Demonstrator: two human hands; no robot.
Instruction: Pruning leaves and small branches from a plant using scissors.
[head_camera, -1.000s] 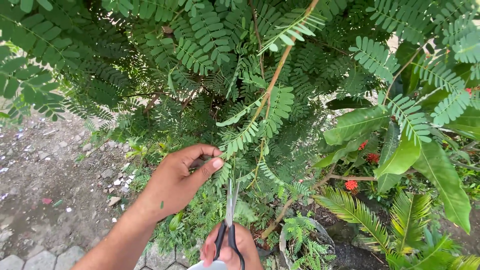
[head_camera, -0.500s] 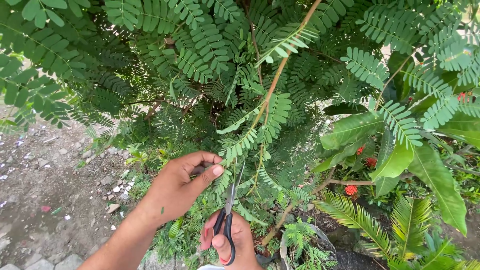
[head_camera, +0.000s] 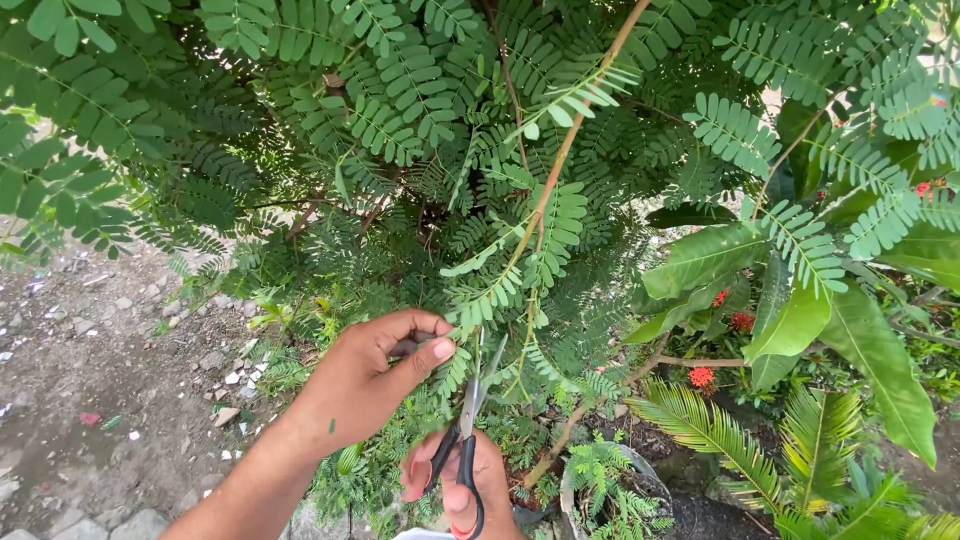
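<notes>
- The left hand (head_camera: 365, 385) pinches a leafy twig (head_camera: 478, 300) near the centre.
- The right hand (head_camera: 462, 490) lies nearer, holding scissors (head_camera: 468, 425) just right of the left hand.
- Gravel ground (head_camera: 90, 380) lies left.
- Flowers (head_camera: 703, 377) and broad leaves (head_camera: 800, 310) stand right.

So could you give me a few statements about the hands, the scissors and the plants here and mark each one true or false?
1. The left hand pinches a feathery leaf sprig between thumb and forefinger. True.
2. The right hand holds a knife. False: it holds black-handled scissors.
3. The scissor blades point up toward the sprig, slightly parted. True.
4. The flowers at the right are yellow. False: they are red.
5. The ground at the left is bare dirt with small stones. True.
6. The left hand's fingers grip a thick trunk. False: they hold only a thin leafy stem.
</notes>
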